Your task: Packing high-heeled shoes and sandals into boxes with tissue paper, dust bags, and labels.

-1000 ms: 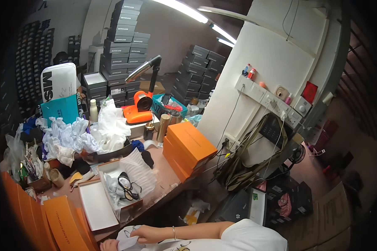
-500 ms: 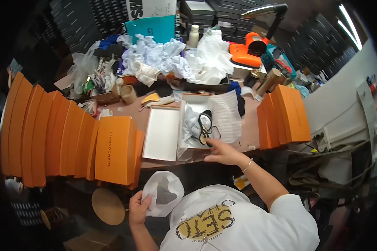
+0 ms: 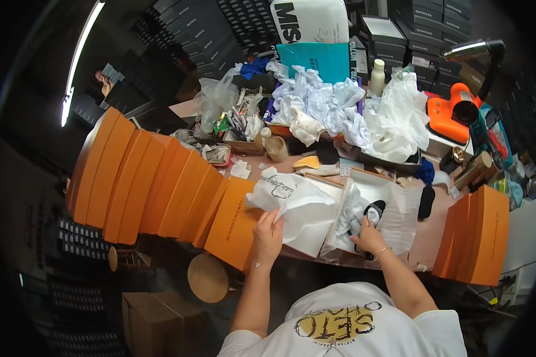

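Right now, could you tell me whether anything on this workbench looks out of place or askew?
Yes. The row of orange boxes on the left leans over like toppled dominoes instead of standing upright. Crumpled white paper is heaped loosely at the back. The left hand holds a white dust bag; the right hand reaches into the open box.

Two hands (image 3: 268, 233), one lamp (image 3: 474, 49) (orange boxes uncountable).

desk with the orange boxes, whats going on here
A person at a cluttered desk holds a white cloth bag up in the left hand. The right hand reaches into an open box lined with white paper and touches a black and white item there. Orange boxes stand in a row on the left, with more on the right.
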Demonstrator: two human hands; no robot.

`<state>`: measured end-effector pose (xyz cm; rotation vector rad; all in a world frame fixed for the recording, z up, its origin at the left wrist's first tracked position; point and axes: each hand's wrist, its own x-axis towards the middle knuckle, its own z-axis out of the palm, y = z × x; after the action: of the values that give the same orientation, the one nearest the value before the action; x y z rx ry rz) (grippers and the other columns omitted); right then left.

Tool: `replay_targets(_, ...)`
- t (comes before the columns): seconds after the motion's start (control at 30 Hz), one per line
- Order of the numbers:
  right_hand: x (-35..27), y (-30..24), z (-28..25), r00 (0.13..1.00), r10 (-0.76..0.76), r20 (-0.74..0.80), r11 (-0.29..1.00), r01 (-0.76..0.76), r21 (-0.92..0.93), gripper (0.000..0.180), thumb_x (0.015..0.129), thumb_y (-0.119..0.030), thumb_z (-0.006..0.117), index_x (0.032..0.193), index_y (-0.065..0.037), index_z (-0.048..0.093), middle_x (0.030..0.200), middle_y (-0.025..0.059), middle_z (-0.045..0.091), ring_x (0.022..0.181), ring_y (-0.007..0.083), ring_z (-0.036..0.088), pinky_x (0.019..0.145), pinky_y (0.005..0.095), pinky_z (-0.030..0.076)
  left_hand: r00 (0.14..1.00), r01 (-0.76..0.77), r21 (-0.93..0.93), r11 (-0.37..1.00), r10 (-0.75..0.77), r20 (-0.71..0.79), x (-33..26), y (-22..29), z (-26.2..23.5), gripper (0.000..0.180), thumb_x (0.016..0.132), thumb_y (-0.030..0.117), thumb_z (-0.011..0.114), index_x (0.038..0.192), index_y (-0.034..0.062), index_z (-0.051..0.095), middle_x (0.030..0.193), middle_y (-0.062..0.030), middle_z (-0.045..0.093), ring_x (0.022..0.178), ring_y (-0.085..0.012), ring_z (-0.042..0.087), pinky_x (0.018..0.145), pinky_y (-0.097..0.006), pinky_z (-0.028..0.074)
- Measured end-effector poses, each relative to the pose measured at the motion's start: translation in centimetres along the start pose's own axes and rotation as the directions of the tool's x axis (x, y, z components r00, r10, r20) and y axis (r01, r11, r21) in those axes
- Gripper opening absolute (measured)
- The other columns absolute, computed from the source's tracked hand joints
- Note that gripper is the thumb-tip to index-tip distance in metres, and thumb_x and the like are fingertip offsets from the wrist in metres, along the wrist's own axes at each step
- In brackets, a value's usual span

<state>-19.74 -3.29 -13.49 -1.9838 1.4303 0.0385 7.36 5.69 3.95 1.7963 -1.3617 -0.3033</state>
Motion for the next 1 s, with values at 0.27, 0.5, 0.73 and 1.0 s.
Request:
replay_targets(0.27, 1.0, 1.4, -1.1, 0.977, 0.111, -0.184, 0.994, -0.108, 0.026, 0.071, 0.074, -0.014, 0.062, 0.136, 0.005, 0.034, 0.099, 0.0303, 0.062, 0.092, 0.0433, 0.062, 0.081, 0.0463, 0.050, 0.980, 0.096, -0.127, 0.987, -0.071, 0.187, -1.6, -7.2, 5.1, 0.026, 0.086, 0.008, 0.052, 0.106, -0.0037, 0.064, 0.097, -0.0226, 0.064, 0.091, -0.0368, 0.062, 0.079, -0.039, 0.049)
replay_targets(0.5, -7.8, -8.8, -8.4, 0.859, -0.225, -0.459, 0.948, 0.302, 0.099, 0.061, 0.075, -0.003, 0.056, 0.134, 0.002, 0.042, 0.105, 0.0274, 0.060, 0.091, 0.0429, 0.059, 0.076, 0.0435, 0.050, 0.848, 0.328, -0.365, 0.872, -0.101, 0.520, -4.4, -9.0, 9.1, 0.027, 0.090, 0.007, 0.049, 0.111, -0.0025, 0.063, 0.105, -0.0097, 0.066, 0.094, -0.0239, 0.063, 0.088, -0.034, 0.048)
replay_targets(0.73, -9.1, -16.0, -6.3, 0.706, -0.699, -0.115, 0.702, 0.647, -0.298, 0.054, 0.076, -0.011, 0.063, 0.127, -0.002, 0.048, 0.110, 0.0072, 0.060, 0.093, 0.0241, 0.059, 0.082, 0.0410, 0.045, 0.433, 0.842, -0.429, -0.326, -0.064, 0.899, -5.8, -8.8, 8.9, 0.037, 0.092, 0.023, 0.057, 0.124, 0.0046, 0.054, 0.115, -0.0131, 0.061, 0.103, -0.0240, 0.062, 0.089, -0.039, 0.053)
replay_targets(1.0, -11.2, -14.8, -7.9, 0.797, -0.604, 0.007, 0.791, 0.597, 0.135, 0.095, 0.071, -0.050, 0.077, 0.137, 0.003, 0.036, 0.122, 0.0256, 0.053, 0.111, 0.0397, 0.054, 0.093, 0.0389, 0.044, 0.536, 0.830, -0.558, -0.012, -0.262, 0.802, -8.8, -7.0, 8.1, 0.032, 0.096, 0.027, 0.052, 0.120, 0.0065, 0.052, 0.113, -0.0105, 0.061, 0.101, -0.0222, 0.062, 0.086, -0.037, 0.053)
